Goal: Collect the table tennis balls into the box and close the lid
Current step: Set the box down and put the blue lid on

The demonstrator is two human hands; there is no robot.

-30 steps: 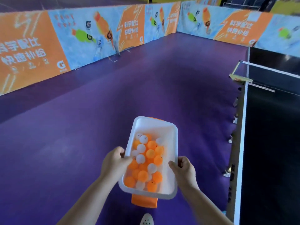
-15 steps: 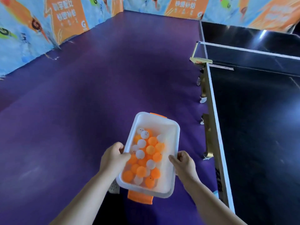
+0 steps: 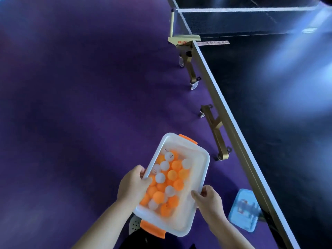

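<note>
I carry a white plastic box (image 3: 195, 178) with orange clasps at both short ends, held above the purple floor. Inside lie several orange and white table tennis balls (image 3: 167, 182), heaped toward its near left side. My left hand (image 3: 132, 184) grips the box's left long rim, thumb over the edge. My right hand (image 3: 208, 200) grips the right long rim. The box has no lid on it. A light blue flat rectangular piece, possibly the lid (image 3: 245, 210), lies on the floor by the table's edge.
A dark table tennis table (image 3: 269, 123) with a pale edge fills the right side, its net (image 3: 233, 20) at the top. Gold wheeled legs (image 3: 218, 139) stand under its edge. Purple floor (image 3: 80, 105) spreads to the left. A shoe tip (image 3: 133, 226) shows below the box.
The view has swung right and down: the wall banners have left the frame and the table is nearer. The blue piece on the floor has come into view. Both hands keep hold of the box.
</note>
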